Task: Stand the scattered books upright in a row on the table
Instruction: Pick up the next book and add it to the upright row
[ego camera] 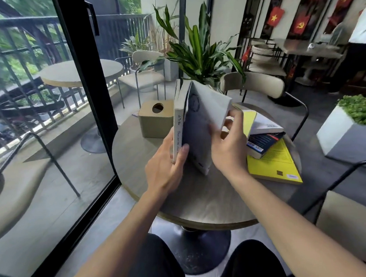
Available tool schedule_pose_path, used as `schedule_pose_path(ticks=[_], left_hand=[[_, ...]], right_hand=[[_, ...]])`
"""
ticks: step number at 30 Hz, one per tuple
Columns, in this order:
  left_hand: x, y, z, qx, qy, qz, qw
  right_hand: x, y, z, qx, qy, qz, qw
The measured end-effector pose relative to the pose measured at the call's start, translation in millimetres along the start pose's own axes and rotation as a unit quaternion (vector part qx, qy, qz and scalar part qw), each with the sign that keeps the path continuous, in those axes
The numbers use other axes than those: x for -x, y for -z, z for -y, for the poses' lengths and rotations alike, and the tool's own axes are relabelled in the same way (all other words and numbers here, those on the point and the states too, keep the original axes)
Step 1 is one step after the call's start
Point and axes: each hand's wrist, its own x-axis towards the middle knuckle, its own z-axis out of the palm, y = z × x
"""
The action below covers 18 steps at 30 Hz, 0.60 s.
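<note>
- The row is being started on the round table [187, 203]: a white-spined book [178, 126] stands upright beside the tan tissue box [155, 120], and a grey-covered book [202, 124] leans in against it.
- The left hand [168, 162] is curled round the lower edge of the white-spined book, fingers on one face and thumb on the other, steadying it on its bottom edge.
- The right hand [229, 144] pinches the free outer edge of the grey-covered book, fingers partly closed on the cover; this book is tilted, its top swung out to the right, its lower corner on or just above the tabletop.
- The step in hand looks like bringing the second book square against the first.
- Still lying flat to the right, well apart from the standing pair: a large yellow book [274, 163] at the bottom, a dark book [262, 140] across it, a white book [264, 123] on top, and another yellow cover [249, 120] behind.
- Next, the grey-covered book likely needs tipping upright until its face meets the neighbour, with the left hand bracing both so neither slides, before the right reaches for the pile.
</note>
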Motion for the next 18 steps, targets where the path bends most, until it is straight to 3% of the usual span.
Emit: schedule_pose_path(ticks=[8, 12, 15, 18], left_hand=[[-6.0, -6.5, 3.7, 0.044, -0.001, 0.066, 0.997], [-9.2, -13.0, 4.1, 0.024, -0.016, 0.058, 0.998], [-14.8, -18.8, 5.1, 0.004, -0.022, 0.03, 0.999], [-18.9, -25.3, 5.2, -0.014, -0.018, 0.015, 1.0]], right_hand=[[12.2, -15.2, 12.3, -0.083, -0.026, 0.198, 0.976], [7.4, -11.1, 8.0, -0.097, -0.036, 0.263, 0.959], [2.4, -9.7, 1.8, -0.05, -0.008, 0.281, 0.958], [-7.5, -6.3, -9.4, 0.042, 0.013, 0.243, 0.969]])
